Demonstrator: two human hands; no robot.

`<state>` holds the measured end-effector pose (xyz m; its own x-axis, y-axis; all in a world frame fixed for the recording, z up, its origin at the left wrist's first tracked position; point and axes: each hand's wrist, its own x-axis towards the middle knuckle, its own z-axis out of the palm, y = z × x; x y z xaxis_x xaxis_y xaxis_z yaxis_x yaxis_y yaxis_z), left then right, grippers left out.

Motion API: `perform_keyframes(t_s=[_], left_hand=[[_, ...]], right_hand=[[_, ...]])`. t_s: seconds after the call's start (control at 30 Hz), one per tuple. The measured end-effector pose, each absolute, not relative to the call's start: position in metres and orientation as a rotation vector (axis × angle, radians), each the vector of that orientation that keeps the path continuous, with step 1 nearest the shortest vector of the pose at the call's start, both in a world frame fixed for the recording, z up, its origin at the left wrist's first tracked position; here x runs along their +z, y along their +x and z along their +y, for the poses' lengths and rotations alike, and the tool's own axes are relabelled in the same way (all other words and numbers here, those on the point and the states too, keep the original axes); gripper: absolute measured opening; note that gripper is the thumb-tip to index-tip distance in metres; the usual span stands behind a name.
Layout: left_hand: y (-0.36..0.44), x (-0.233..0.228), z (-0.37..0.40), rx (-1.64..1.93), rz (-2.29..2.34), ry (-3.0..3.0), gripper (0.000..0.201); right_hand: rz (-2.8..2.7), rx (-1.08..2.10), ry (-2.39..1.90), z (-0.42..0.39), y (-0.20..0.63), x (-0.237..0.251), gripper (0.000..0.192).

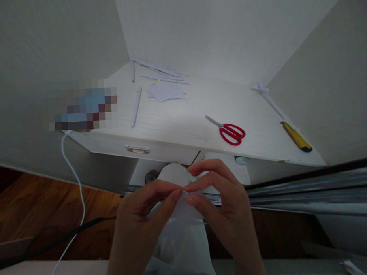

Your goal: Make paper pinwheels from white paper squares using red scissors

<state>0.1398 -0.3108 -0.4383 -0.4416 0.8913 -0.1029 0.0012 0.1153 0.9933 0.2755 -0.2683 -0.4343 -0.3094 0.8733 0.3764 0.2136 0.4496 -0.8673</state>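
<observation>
Both hands meet over my lap, in front of the white desk (183, 121). My left hand (147, 212) pinches the top edge of a piece of white paper (182, 208) between thumb and forefinger. Close against it, my right hand (221, 200) has its forefinger on the same edge and its thumb on the paper's right side; its other fingers are bent. The paper hangs below the fingertips and blends into the white clothing behind it. On the desk beyond lie red-handled scissors (230, 133), with their blades pointing to the back left.
Several thin rolled paper sticks (162, 75) and cut paper pieces (167, 91) lie toward the back. A yellow utility knife (295, 136) and a long paper roll (273, 103) lie at the right. A white cable (79, 182) hangs from a blurred-out object (85, 109) at the left.
</observation>
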Motion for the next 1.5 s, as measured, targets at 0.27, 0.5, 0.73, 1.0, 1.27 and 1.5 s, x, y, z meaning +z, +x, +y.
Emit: perform_keyframes(t_s=[0.27, 0.5, 0.73, 1.0, 1.27, 1.5], left_hand=[[0.138, -0.442, -0.313, 1.464, 1.745, 1.178, 0.011], [0.134, -0.445, -0.316, 1.474, 1.777, 1.413, 0.009], [0.128, -0.445, -0.318, 1.413, 1.772, 1.425, 0.008], [0.128, -0.447, -0.320, 1.384, 1.689, 1.343, 0.012], [0.122, -0.449, -0.320, 1.362, 1.679, 1.470, 0.014], [0.121, -0.454, -0.325, 1.368, 1.664, 1.573, 0.015]], right_hand=[[-1.789, 1.100, -0.980, -0.258, 0.279, -0.429, 0.012], [-1.895, 1.068, -1.031, -0.260, 0.280, -0.422, 0.013], [-1.943, 0.903, -1.020, -0.260, 0.278, -0.423, 0.013], [-1.944, 0.926, -0.977, -0.260, 0.278, -0.420, 0.013], [-1.966, 0.979, -0.935, -0.256, 0.281, -0.417, 0.014], [-2.143, 0.985, -0.889, -0.248, 0.285, -0.416, 0.018]])
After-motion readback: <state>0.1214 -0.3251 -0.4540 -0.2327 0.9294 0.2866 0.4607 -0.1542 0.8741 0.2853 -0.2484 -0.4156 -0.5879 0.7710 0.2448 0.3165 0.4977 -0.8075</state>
